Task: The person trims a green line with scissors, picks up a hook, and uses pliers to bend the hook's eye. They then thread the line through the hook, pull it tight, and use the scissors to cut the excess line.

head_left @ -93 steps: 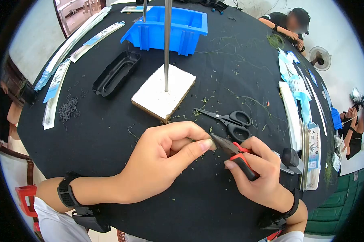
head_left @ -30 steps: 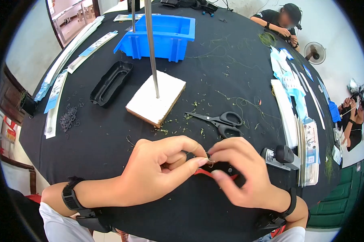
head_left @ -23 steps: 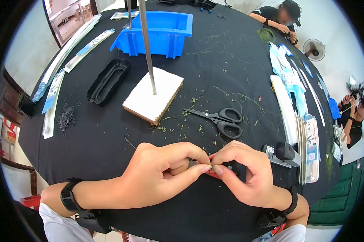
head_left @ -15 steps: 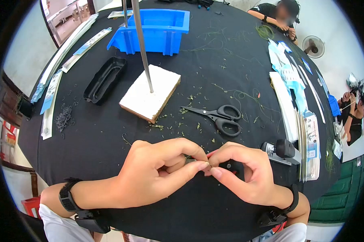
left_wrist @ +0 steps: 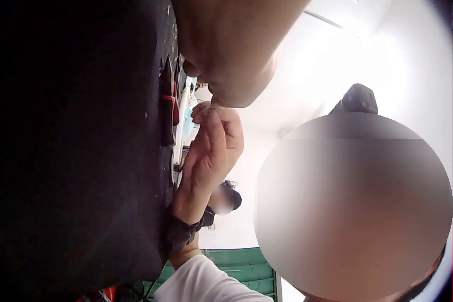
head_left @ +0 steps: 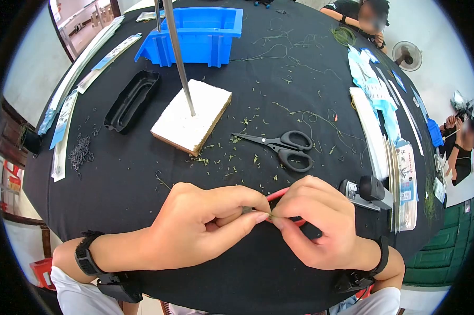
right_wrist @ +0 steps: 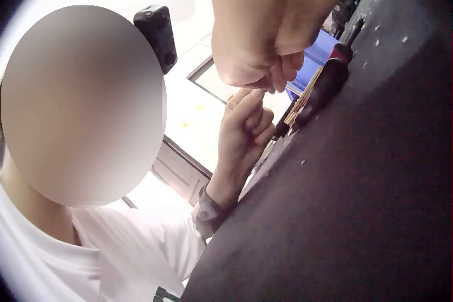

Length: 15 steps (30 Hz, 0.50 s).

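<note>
Greenish strand (head_left: 270,214), barely a sliver from where I stood, sat pinched in the left hand (head_left: 200,226) and the right hand (head_left: 332,220), just above red-handled pliers (head_left: 277,195) on the black cloth (head_left: 210,286).

A thin greenish strand (head_left: 270,214) is pinched between fingertips (head_left: 261,217).
</note>
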Each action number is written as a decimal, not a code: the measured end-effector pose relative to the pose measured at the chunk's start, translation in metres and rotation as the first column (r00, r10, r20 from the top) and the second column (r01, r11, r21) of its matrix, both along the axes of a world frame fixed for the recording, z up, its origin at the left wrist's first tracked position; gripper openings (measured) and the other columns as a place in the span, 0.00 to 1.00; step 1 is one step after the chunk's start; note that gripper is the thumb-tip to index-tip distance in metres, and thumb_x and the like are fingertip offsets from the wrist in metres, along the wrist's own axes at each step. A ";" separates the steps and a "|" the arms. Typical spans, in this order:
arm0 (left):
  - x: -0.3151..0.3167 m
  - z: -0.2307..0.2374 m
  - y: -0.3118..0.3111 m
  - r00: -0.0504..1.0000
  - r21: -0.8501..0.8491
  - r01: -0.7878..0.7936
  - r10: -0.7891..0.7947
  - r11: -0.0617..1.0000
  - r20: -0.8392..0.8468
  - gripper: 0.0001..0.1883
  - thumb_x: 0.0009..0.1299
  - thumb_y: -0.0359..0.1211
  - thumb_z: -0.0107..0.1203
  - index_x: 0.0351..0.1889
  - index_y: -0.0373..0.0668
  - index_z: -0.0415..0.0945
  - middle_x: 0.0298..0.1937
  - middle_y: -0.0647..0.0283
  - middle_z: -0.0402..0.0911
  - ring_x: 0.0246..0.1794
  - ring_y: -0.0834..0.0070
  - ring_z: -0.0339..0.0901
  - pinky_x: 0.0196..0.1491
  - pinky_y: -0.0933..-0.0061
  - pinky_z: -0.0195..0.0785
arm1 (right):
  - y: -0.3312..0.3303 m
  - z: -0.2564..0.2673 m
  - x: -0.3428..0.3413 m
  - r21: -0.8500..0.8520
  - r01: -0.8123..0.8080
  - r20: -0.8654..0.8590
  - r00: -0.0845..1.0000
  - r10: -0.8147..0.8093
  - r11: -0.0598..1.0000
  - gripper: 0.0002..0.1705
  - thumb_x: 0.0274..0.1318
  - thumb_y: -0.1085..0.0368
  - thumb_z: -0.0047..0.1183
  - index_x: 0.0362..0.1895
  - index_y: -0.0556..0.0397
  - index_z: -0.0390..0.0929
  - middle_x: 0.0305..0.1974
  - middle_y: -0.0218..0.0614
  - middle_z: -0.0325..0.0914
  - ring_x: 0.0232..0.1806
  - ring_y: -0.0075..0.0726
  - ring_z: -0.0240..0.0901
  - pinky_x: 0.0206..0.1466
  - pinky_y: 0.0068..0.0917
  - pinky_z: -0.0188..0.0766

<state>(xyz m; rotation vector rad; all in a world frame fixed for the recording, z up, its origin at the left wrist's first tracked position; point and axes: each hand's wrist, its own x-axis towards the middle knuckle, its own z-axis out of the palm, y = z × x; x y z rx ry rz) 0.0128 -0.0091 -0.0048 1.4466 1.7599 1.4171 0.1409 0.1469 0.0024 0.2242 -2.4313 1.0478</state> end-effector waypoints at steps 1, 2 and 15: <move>0.000 0.000 0.000 1.000 0.002 -0.001 0.001 1.000 -0.015 0.06 0.63 0.27 0.58 0.38 0.38 0.79 0.08 0.74 0.60 0.09 0.92 0.52 0.15 0.83 0.40 | 0.000 -0.001 0.000 0.008 0.002 -0.020 1.000 -0.002 1.000 0.11 0.36 0.81 0.56 0.28 0.57 0.74 0.25 0.36 0.73 0.25 0.39 0.69 0.29 0.29 0.64; 0.000 -0.001 0.000 1.000 0.003 -0.002 0.002 1.000 -0.031 0.06 0.63 0.27 0.58 0.37 0.38 0.79 0.08 0.73 0.60 0.09 0.92 0.52 0.15 0.83 0.40 | 0.000 -0.002 -0.001 0.006 -0.002 -0.019 1.000 0.002 1.000 0.11 0.36 0.81 0.56 0.28 0.57 0.74 0.25 0.37 0.73 0.25 0.40 0.69 0.29 0.29 0.64; 0.002 -0.002 -0.001 0.992 0.051 -0.028 0.034 0.998 -0.123 0.05 0.62 0.28 0.59 0.36 0.41 0.78 0.08 0.70 0.64 0.08 0.90 0.57 0.14 0.83 0.44 | 0.002 -0.003 0.003 -0.287 -0.012 0.195 0.978 0.071 0.958 0.07 0.42 0.78 0.55 0.30 0.59 0.75 0.26 0.38 0.74 0.26 0.39 0.71 0.30 0.27 0.67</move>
